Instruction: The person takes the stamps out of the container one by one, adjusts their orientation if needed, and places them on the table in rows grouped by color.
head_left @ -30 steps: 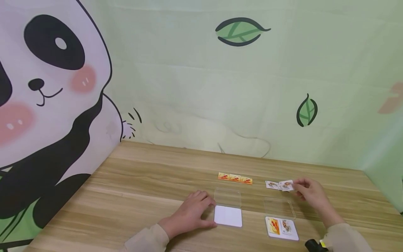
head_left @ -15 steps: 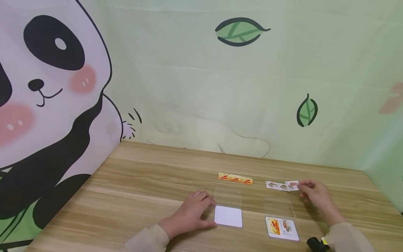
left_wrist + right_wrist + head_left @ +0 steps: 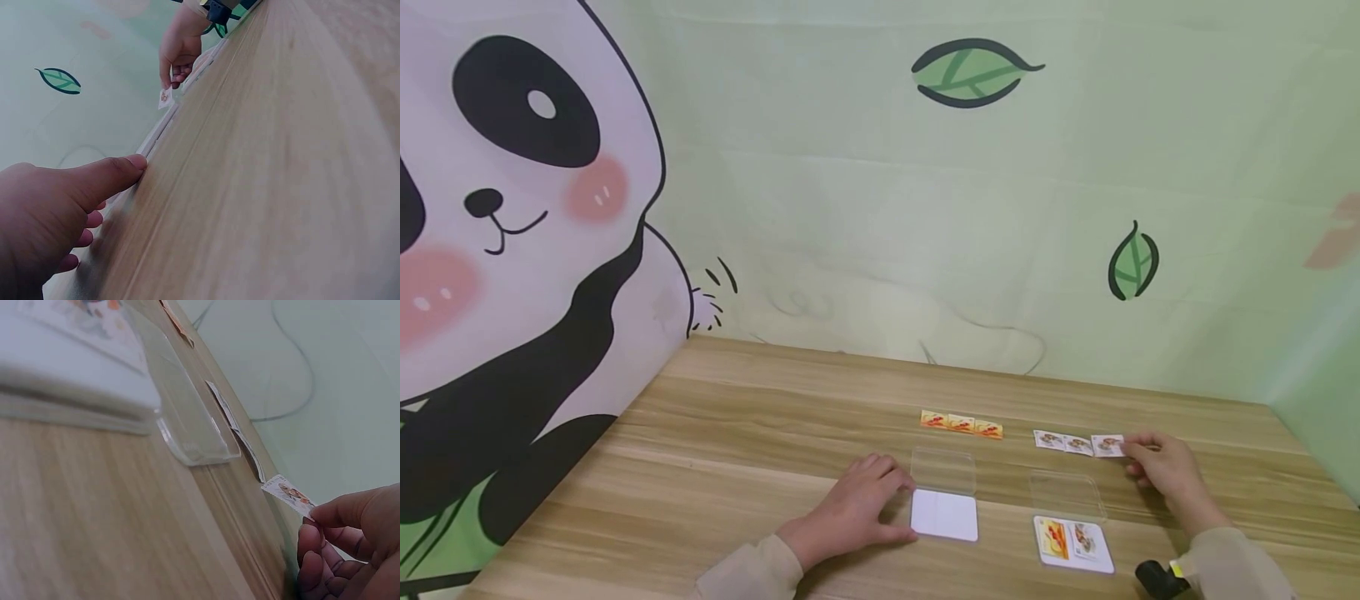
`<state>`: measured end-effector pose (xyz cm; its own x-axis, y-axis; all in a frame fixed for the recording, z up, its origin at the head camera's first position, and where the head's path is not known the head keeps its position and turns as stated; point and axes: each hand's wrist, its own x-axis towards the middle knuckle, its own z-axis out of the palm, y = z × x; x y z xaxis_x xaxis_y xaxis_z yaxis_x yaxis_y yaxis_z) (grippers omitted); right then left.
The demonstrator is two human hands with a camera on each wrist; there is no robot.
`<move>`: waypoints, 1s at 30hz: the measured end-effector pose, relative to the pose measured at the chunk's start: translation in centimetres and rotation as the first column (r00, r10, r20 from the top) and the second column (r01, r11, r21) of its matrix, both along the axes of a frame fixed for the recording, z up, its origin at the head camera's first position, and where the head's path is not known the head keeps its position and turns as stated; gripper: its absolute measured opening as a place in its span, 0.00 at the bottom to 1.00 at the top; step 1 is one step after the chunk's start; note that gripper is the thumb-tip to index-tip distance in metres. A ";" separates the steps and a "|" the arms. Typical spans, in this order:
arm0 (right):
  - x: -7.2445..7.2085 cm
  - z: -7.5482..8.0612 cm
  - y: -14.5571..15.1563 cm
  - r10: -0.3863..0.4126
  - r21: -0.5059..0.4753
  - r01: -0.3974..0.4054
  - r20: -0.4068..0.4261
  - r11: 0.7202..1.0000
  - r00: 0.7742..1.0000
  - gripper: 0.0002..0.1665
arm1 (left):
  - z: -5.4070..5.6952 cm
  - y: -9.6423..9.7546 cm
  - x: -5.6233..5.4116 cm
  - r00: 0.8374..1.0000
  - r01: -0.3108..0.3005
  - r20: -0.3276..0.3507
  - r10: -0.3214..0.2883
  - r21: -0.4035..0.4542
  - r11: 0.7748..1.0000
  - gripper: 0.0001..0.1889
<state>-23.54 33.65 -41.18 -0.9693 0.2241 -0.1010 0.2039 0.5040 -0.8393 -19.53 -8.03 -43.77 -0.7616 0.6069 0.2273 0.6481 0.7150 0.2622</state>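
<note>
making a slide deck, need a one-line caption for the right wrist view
A right hand pinches a small printed card by its edge, with a clear plastic lid on the wooden table.

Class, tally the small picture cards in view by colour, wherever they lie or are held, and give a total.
Orange-yellow cards: 4 (3 in a row on the table, 1 in the right case)
White cards: 4 (2 on the table, 1 pinched by the right hand, 1 in the right case)
Total: 8
</note>
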 end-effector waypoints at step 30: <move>0.0 0.0 0.3 -0.022 0.203 0.021 0.001 0.979 1.000 0.23 | 0.3 0.0 0.1 1.000 0.008 -0.019 -0.008 0.011 1.000 0.26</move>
<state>-23.52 33.90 -41.13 -0.9638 0.2608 -0.0543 0.2190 0.6592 -0.7194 -19.39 -8.01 -43.51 -0.7521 0.6104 0.2485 0.6588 0.7070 0.2574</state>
